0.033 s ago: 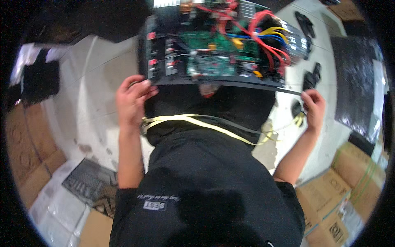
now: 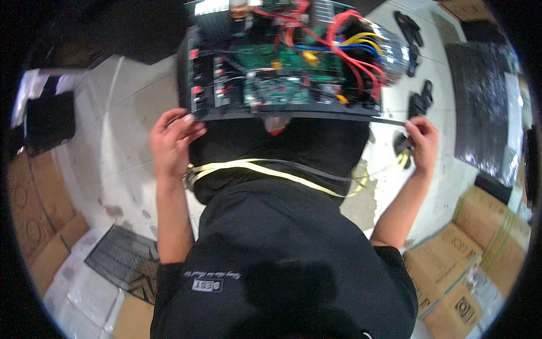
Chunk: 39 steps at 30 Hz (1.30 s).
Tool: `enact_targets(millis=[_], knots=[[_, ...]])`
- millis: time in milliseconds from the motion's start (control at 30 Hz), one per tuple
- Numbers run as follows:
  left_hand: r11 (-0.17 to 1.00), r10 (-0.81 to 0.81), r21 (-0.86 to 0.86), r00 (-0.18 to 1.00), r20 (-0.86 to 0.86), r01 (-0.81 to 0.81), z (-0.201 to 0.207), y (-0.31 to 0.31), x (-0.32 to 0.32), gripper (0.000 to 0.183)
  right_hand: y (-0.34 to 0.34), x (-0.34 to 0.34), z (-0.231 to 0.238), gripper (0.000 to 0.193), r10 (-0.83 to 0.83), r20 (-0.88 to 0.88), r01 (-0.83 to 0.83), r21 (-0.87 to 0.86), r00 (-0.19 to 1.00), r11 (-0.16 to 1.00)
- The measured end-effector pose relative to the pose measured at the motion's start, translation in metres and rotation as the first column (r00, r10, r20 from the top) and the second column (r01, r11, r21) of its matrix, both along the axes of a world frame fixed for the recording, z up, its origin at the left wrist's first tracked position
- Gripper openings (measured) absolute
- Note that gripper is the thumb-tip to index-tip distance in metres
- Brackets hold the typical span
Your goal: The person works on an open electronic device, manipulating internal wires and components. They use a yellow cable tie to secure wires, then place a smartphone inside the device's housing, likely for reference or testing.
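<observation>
In front of me is an electronics chassis [image 2: 226, 85], its inside exposed. Green circuit boards [image 2: 276, 87] fill its middle, and red, yellow and blue wires [image 2: 353, 48] run to a round, plastic-wrapped coil [image 2: 392, 53] on the right. Along the near side lies a thin black panel [image 2: 316, 117], seen almost edge-on and sticking out past the chassis on the right. My right hand [image 2: 423, 141] pinches that protruding end. At the near left corner, my left hand [image 2: 174, 141] is closed on the panel's other end, its fingertips close against the chassis. Some of the grip is hidden.
Yellow straps [image 2: 271, 168] lie across my lap below the panel. Black sandals [image 2: 418, 101] lie on the pale floor right of the chassis. Cardboard boxes stand at lower right [image 2: 451, 260] and left [image 2: 42, 198], beside a black mesh panel [image 2: 127, 257] and a plastic-wrapped dark block [image 2: 480, 107].
The whole view has shifted slightly, so chassis, hands and floor things appear a little further left. The panel looks more level. Both hands keep their grips.
</observation>
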<state>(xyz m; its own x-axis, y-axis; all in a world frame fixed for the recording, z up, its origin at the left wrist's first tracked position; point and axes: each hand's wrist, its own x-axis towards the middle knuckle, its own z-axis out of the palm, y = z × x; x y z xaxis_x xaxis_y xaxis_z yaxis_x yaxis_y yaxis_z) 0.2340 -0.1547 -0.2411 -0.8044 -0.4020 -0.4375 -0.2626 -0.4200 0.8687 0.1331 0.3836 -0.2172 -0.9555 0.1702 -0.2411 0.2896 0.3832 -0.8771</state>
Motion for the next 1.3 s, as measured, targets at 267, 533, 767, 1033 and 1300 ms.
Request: enact_targets(millis=[267, 533, 767, 1033, 1300], knots=[[1.0, -0.014, -0.019, 0.996, -0.087, 0.013, -0.007, -0.002, 0.007, 0.024, -0.009, -0.008, -0.004, 0.017, -0.03, -0.028, 0.026, -0.128, 0.999, 0.991], [0.967, -0.017, -0.253, 0.992, -0.127, -0.016, -0.004, 0.007, 0.008, 0.023, -0.007, -0.012, -0.011, 0.016, -0.005, -0.007, 0.004, -0.14, 1.0, 0.99], [-0.154, -0.33, -0.981, 0.942, -0.061, -0.117, 0.007, 0.034, 0.018, 0.024, -0.006, -0.013, -0.024, 0.014, 0.005, -0.004, -0.005, -0.165, 1.0, 0.986], [-0.098, -0.431, -0.994, 0.902, 0.0, -0.047, -0.002, 0.062, 0.035, 0.053, 0.007, -0.012, -0.045, 0.014, 0.054, 0.036, -0.051, -0.082, 0.998, 0.995], [-0.035, -0.593, -0.999, 0.804, 0.049, 0.035, 0.011, 0.098, 0.025, 0.053, 0.011, -0.012, -0.058, 0.013, 0.002, 0.063, 0.012, -0.225, 0.998, 0.974]])
